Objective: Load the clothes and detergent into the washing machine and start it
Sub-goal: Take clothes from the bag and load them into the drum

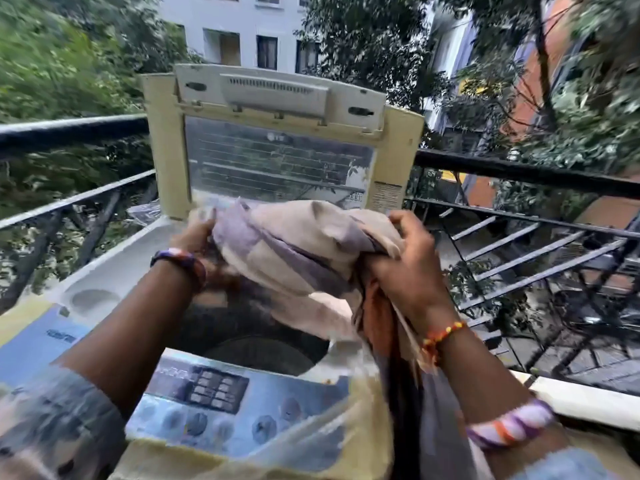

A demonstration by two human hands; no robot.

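A top-loading washing machine (pixel 114 258) stands before me with its lid (pixel 277 140) raised upright. A bundle of beige and lilac clothes (pixel 294 251) hangs over the dark open drum (pixel 263 348). My left hand (pixel 195 237) grips the bundle's left end. My right hand (pixel 405 268) grips its right end, with orange and grey cloth (pixel 381 320) trailing down below that hand. The blue control panel (pixel 221 407) with buttons lies at the near edge. No detergent is in view.
The machine stands on a balcony with a black metal railing (pixel 519 171) behind it and to both sides. Slanted metal bars (pixel 519 251) run along the right. Trees and buildings lie beyond. A white ledge (pixel 588 400) sits at the lower right.
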